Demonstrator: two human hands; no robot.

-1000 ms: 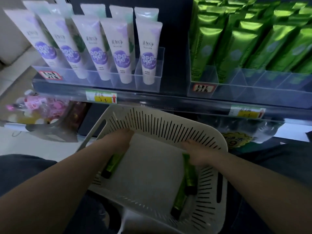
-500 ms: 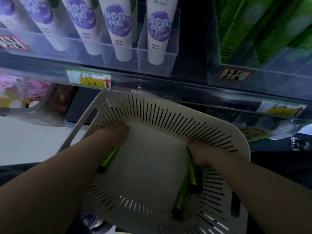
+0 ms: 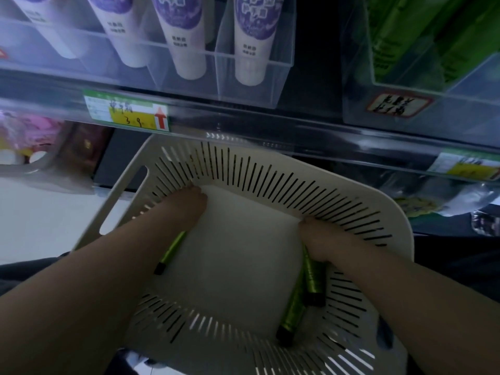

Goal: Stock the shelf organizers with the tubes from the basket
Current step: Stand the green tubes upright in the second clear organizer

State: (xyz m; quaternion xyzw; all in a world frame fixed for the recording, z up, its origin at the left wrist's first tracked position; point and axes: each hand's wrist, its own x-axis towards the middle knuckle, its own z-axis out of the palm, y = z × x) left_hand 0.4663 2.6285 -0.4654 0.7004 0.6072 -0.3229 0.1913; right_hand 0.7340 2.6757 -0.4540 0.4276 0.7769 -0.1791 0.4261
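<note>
Inside the white basket (image 3: 270, 182), the left hand (image 3: 186, 209) was clenched round a green tube (image 3: 173, 249) at the basket's left side. The right hand (image 3: 316, 239) gripped a second tube (image 3: 313, 277) at its right, with a third tube (image 3: 293, 312) lying against it. Lifting each tube clear of the slotted rim, cap downward, would probably suit the clear organizer (image 3: 460, 104) above the basket's right. The tubes looked glossy, soft-walled and dark-capped; the basket looked like rigid plastic.
</note>
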